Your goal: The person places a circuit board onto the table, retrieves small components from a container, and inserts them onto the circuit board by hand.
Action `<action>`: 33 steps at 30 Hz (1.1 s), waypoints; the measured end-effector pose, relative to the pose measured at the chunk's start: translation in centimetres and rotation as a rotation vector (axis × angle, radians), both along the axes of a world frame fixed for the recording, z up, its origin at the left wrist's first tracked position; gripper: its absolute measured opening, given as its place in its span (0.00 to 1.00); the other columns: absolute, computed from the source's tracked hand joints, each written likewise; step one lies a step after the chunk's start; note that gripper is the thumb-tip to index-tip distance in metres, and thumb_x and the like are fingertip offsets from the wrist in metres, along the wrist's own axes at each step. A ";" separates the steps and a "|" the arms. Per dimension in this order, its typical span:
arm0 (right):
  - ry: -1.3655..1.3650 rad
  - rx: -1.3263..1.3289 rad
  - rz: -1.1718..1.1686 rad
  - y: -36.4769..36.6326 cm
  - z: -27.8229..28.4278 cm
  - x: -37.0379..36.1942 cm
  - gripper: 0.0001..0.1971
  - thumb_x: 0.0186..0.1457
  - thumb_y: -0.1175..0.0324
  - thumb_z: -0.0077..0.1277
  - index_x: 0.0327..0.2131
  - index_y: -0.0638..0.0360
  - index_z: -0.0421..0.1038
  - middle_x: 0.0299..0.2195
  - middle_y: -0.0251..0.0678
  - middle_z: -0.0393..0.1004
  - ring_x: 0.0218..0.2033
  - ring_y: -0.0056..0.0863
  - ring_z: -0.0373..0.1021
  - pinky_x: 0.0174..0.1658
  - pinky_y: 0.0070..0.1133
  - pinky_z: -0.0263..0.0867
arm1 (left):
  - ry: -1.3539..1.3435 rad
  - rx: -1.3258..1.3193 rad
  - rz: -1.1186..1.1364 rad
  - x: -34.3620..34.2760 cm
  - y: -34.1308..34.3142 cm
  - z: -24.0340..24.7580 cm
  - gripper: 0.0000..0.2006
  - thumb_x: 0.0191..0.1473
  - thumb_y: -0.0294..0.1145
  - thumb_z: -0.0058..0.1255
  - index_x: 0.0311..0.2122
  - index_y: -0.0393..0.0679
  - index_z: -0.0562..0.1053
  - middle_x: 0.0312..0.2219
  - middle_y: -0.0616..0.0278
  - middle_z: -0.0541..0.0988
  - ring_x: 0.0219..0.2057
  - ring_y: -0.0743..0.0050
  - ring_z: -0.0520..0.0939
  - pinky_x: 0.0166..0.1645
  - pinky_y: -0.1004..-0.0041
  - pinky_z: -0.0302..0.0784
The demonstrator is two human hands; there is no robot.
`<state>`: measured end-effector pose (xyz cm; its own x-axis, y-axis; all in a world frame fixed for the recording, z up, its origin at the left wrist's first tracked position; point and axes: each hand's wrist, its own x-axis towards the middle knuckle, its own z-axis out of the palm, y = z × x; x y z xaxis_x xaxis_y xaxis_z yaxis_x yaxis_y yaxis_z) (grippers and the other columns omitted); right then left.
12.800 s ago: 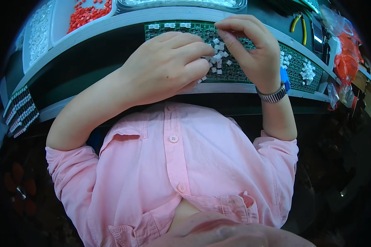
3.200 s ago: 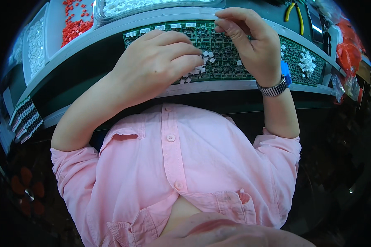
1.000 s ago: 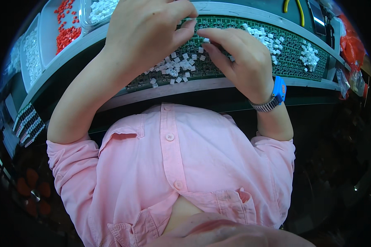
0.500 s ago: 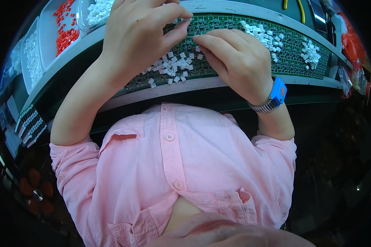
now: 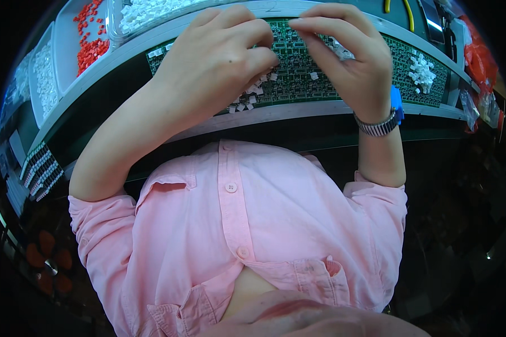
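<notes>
A long green circuit board panel [image 5: 298, 84] lies in a pale metal frame ahead of me. My left hand [image 5: 225, 59] is over its left part, fingers curled in and thumb close to the index finger. Anything between them is hidden. White connectors [image 5: 244, 103] lie in a loose pile under and beside this hand. My right hand [image 5: 348, 53] hovers over the middle of the panel, thumb and index tips drawn together near its far edge. Whatever they may pinch is too small to make out. One loose white connector [image 5: 314, 75] sits on the board between the hands.
Another white pile [image 5: 421, 73] rests on the panel's right end. Beyond the frame's far left are a tray of red parts [image 5: 93, 53] and a clear box of white parts [image 5: 146, 14]. Red plastic bags [image 5: 480, 56] hang at the right. A blue-clasped band [image 5: 379, 123] circles my right wrist.
My left hand has shifted right and nearer, now covering much of the white pile. My right hand has moved right and farther away, turning so its thumb side shows.
</notes>
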<state>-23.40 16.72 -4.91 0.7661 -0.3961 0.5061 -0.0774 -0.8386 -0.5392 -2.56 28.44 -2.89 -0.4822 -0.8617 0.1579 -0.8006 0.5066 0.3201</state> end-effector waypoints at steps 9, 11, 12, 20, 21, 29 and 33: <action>0.107 -0.075 0.063 -0.4 0.0 2.6 0.15 0.53 0.77 0.57 0.45 0.61 0.75 0.32 0.39 0.78 0.34 0.37 0.75 0.37 0.28 0.71 | 0.518 0.078 0.161 0.9 2.0 -0.2 0.10 0.47 0.18 0.64 0.37 0.37 0.79 0.32 0.59 0.81 0.32 0.71 0.83 0.36 0.76 0.78; 0.142 -0.067 0.080 -0.4 0.2 2.6 0.15 0.53 0.78 0.57 0.46 0.61 0.75 0.30 0.39 0.77 0.33 0.36 0.75 0.38 0.28 0.71 | 0.537 0.107 0.135 1.8 2.3 -0.1 0.10 0.48 0.18 0.64 0.38 0.37 0.79 0.31 0.59 0.81 0.31 0.72 0.82 0.35 0.76 0.78; 0.142 -0.067 0.081 -0.5 0.1 2.7 0.15 0.53 0.78 0.57 0.46 0.61 0.75 0.30 0.39 0.77 0.33 0.36 0.75 0.38 0.28 0.71 | 0.557 0.135 0.101 2.1 2.4 -0.1 0.10 0.48 0.18 0.64 0.38 0.37 0.80 0.31 0.59 0.81 0.30 0.72 0.82 0.34 0.77 0.77; 0.258 -0.262 0.134 0.4 2.5 1.6 0.10 0.47 0.73 0.65 0.36 0.56 0.80 0.34 0.34 0.77 0.32 0.31 0.74 0.34 0.24 0.71 | 0.568 0.205 0.250 2.4 2.3 0.0 0.08 0.51 0.20 0.63 0.38 0.38 0.80 0.33 0.60 0.81 0.32 0.75 0.81 0.36 0.76 0.76; 0.261 -0.261 0.127 0.8 2.2 1.1 0.10 0.47 0.73 0.65 0.36 0.56 0.80 0.34 0.34 0.77 0.32 0.31 0.74 0.34 0.24 0.71 | 0.568 0.190 0.274 2.3 1.7 -0.2 0.09 0.51 0.22 0.64 0.38 0.39 0.80 0.34 0.61 0.82 0.34 0.73 0.82 0.39 0.74 0.76; 0.125 -0.184 0.030 5.0 -1.6 -0.6 0.11 0.39 0.67 0.62 0.30 0.52 0.72 0.30 0.25 0.75 0.33 0.25 0.73 0.34 0.23 0.67 | 0.439 0.001 0.251 0.2 -2.1 -1.2 0.06 0.48 0.22 0.62 0.33 0.40 0.79 0.31 0.57 0.81 0.33 0.56 0.82 0.39 0.67 0.78; 0.104 -0.179 0.019 5.3 -2.2 -0.8 0.12 0.40 0.69 0.61 0.30 0.52 0.68 0.31 0.26 0.76 0.32 0.25 0.73 0.32 0.23 0.68 | 0.337 -0.244 0.127 -0.5 -3.5 -1.7 0.06 0.45 0.25 0.63 0.30 0.42 0.79 0.29 0.60 0.79 0.35 0.60 0.79 0.41 0.66 0.76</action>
